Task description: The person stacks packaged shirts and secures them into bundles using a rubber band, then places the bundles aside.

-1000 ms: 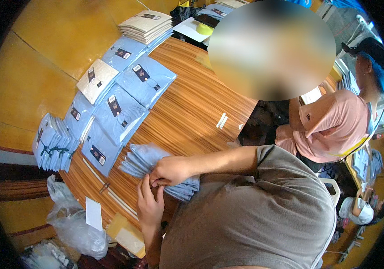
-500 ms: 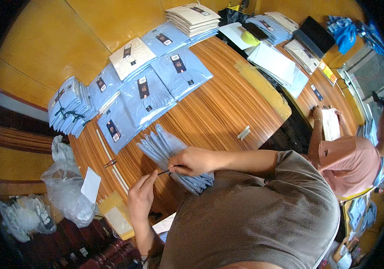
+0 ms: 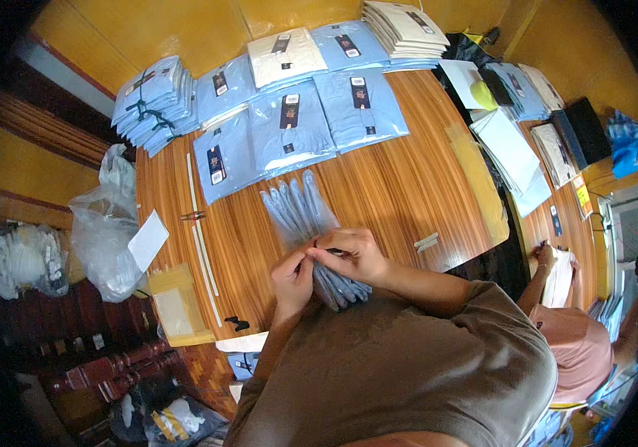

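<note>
A bundle of pale blue folded shirts in clear plastic bags [image 3: 295, 206] stands on edge on the table, close to my body. Over its middle my left hand [image 3: 293, 279] and my right hand [image 3: 354, 253] meet, both closed with fingertips pinched together. Between the fingertips a short bit of dark strip [image 3: 315, 243] shows; most of it is hidden by my fingers. Farther off, blue bagged shirts with dark tags [image 3: 293, 123] lie flat in a row. A stack of blue shirts [image 3: 156, 97] at the far left has dark green ties around it.
On the wood-grain table [image 3: 386, 179] lie pale strips [image 3: 203, 261], small scissors [image 3: 193, 216], a black clip-like piece [image 3: 236, 323] and small white pieces [image 3: 426, 242]. A clear plastic bag [image 3: 106, 238] hangs at the left edge. A co-worker [image 3: 576, 343] handles white cloth at the right table.
My left hand has come up and right to meet my right hand over the bundle. The dark strip, earlier stretched between them, is now mostly covered. The whole view has shifted.
</note>
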